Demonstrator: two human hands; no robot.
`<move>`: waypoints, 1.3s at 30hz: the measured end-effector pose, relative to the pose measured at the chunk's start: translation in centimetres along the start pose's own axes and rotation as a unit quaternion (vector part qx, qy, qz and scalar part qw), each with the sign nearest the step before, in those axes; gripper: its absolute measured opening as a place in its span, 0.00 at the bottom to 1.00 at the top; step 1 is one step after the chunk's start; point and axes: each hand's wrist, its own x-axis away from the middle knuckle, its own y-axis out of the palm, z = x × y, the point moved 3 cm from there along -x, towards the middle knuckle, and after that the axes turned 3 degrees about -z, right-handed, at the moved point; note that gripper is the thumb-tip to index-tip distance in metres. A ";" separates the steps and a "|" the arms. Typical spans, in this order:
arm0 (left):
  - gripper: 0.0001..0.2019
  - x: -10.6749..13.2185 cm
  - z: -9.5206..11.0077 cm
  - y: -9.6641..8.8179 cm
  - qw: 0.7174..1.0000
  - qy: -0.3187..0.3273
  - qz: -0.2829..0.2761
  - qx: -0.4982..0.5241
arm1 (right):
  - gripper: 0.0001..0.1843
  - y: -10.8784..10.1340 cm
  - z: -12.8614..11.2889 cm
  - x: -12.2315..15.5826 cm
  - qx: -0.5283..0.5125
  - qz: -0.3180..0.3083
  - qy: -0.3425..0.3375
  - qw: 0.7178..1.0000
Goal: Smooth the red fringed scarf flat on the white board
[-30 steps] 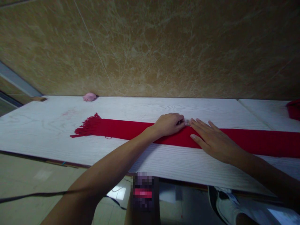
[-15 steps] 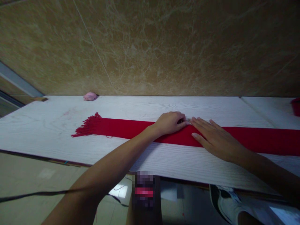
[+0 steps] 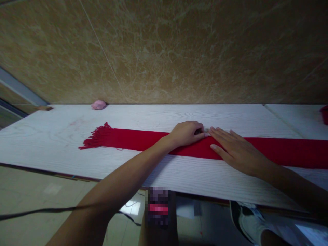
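Note:
A long red scarf [image 3: 143, 140] lies stretched flat along a white wood-grain table [image 3: 51, 136], its fringed end pointing left. My left hand [image 3: 186, 133] rests on the scarf near its far edge with the fingers curled and pinched on the cloth. Just to its right, my right hand [image 3: 234, 148] lies flat on the scarf, fingers stretched out and pressed down, fingertips almost touching the left hand.
A small pink object [image 3: 98, 105] sits at the table's back edge against a brown marble wall [image 3: 164, 48]. Another piece of red cloth [image 3: 324, 114] shows at the far right. A dark cable [image 3: 38, 212] runs over the tiled floor below the table's front edge.
Almost nothing has changed; both hands stay on the scarf in the same spot, and the view has shifted slightly.

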 end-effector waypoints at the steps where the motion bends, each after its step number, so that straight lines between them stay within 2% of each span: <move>1: 0.17 0.0 0.0 0.0 1.000 0.000 0.000 0.000 | 0.38 0.0 0.0 0.0 0.001 0.001 -0.001 1.000; 11: 0.17 0.1 0.1 -0.1 1.000 -0.004 -0.004 0.003 | 0.39 -0.1 0.0 -0.1 0.011 0.002 -0.008 1.000; 39: 0.15 0.0 0.0 -0.1 1.000 -0.004 -0.009 0.014 | 0.34 0.3 0.4 0.2 -0.014 -0.004 0.002 1.000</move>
